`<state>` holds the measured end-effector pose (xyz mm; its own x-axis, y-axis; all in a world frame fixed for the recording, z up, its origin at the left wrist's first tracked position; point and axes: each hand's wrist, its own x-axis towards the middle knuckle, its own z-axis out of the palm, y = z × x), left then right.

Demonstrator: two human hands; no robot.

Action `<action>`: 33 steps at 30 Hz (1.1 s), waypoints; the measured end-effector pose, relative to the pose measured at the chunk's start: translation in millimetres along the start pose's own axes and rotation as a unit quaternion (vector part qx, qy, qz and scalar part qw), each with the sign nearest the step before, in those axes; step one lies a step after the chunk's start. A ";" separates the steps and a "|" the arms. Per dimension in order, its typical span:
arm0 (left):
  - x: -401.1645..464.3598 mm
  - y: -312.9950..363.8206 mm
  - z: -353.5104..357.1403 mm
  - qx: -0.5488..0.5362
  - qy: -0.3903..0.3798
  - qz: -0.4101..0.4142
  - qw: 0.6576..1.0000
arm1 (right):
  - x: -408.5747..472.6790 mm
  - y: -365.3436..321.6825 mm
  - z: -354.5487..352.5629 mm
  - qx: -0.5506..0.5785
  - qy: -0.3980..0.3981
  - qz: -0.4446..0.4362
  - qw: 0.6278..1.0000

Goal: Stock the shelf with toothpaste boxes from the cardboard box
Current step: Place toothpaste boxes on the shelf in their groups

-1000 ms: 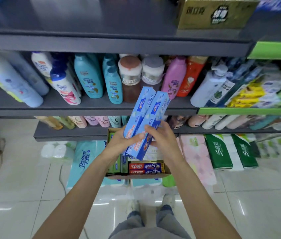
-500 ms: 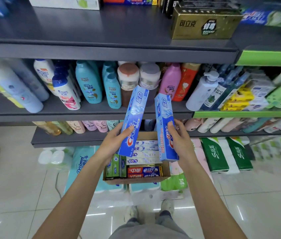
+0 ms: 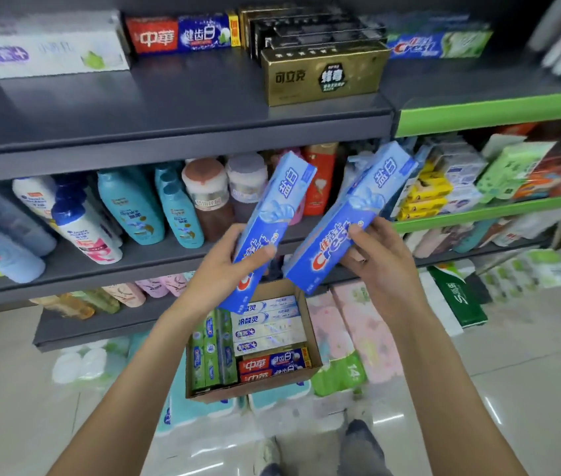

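My left hand [image 3: 219, 273] grips the lower end of a blue Crest toothpaste box [image 3: 274, 214], which tilts up to the right. My right hand [image 3: 380, 259] grips a second blue Crest box [image 3: 354, 214], also tilted, its top near the middle shelf. Both boxes hang in the air above the open cardboard box [image 3: 255, 389], which stands on packs at floor level and holds several toothpaste boxes in green, white and red. The grey top shelf [image 3: 134, 108] carries toothpaste boxes along its back, with bare shelf in front.
A gold carton [image 3: 323, 75] stands near the front of the top shelf, right of centre. Shampoo bottles [image 3: 128, 207] and jars fill the middle shelf. Tissue packs [image 3: 351, 331] lie on the floor around the cardboard box. A green-edged shelf unit [image 3: 492, 111] adjoins on the right.
The two boxes, held together a second ago, are now apart, one in each hand. Both have risen and my view has tipped up, showing the top shelf's row of toothpaste.
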<state>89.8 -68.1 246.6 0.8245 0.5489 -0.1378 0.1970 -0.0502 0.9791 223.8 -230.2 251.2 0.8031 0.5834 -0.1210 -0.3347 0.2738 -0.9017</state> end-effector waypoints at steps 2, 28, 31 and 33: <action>12.6 18.8 19.8 0.030 -0.004 0.043 0.999 | 7.5 -21.3 -14.4 0.015 -0.014 -0.023 1.000; 170.2 154.5 167.3 0.277 0.211 0.152 0.925 | 308.5 -240.2 -183.5 -0.223 0.032 -0.263 0.938; 171.9 161.5 171.8 0.334 0.217 0.174 0.901 | 345.1 -243.7 -184.8 -0.485 0.087 -0.283 0.823; 174.6 170.0 174.5 0.372 0.204 0.199 0.883 | 353.5 -248.3 -188.1 -0.574 0.104 -0.282 0.762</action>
<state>359.9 -126.3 362.9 0.6765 0.6121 0.4095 0.3537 -0.7578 0.5484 683.5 -235.9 354.1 0.7606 0.4537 0.4644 0.6478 -0.4826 -0.5894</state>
